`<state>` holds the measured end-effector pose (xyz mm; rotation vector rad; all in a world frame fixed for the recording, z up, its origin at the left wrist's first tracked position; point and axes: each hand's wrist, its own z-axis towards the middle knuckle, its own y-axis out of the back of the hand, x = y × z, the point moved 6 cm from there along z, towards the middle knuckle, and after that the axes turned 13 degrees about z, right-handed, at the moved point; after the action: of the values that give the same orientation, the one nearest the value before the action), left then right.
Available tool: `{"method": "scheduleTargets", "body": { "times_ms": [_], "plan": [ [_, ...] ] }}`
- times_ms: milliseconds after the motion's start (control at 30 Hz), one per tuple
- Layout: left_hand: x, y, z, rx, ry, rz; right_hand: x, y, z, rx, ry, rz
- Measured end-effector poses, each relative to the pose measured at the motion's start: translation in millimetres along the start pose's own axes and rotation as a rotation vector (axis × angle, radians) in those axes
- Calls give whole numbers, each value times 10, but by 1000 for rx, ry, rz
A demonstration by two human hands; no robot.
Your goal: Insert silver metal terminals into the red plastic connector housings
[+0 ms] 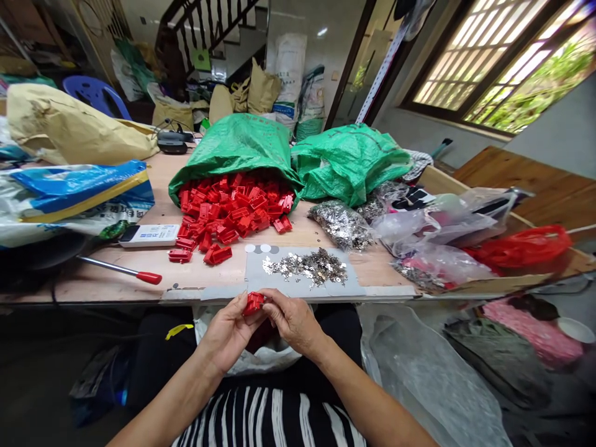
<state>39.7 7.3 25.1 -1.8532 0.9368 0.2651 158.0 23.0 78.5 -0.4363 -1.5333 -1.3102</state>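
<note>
Just off the table's front edge, my left hand [230,332] is closed on a small red plastic part [253,303], held between thumb and fingers. My right hand [294,323] meets the part's right end with thumb and forefinger pinched together. Whether a tiny piece sits in that pinch is hidden. Straight ahead, a heap of small flat metal pieces [321,267] lies on a grey sheet [261,280]. Beyond it to the left, many similar red parts [233,208] spill from a green woven sack [246,146]. Below my hands, a white bag [274,360] lies open between my legs.
A second green sack [354,158] and a clear bag of metal pieces [342,223] lie right of centre. An open box [507,282] of plastic bags stands farther right. On the left are a red-tipped lever [149,277], a white box [151,235] and a blue-white bag [88,192].
</note>
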Motion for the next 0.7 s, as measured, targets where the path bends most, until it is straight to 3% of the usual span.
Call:
{"method": "scheduleTargets", "body": {
  "times_ms": [133, 333, 500, 700],
  "plan": [
    [40, 5, -4, 16, 26, -19, -21, 26, 27, -51, 23, 29],
    [1, 42, 23, -25, 35, -96, 16, -37, 55, 111, 8, -51],
    [-13, 42, 14, -20, 6, -122, 40, -64, 84, 62, 34, -138],
    [-2, 68, 10, 19, -7, -64, -29, -72, 159, 7, 21, -13]
  ]
}}
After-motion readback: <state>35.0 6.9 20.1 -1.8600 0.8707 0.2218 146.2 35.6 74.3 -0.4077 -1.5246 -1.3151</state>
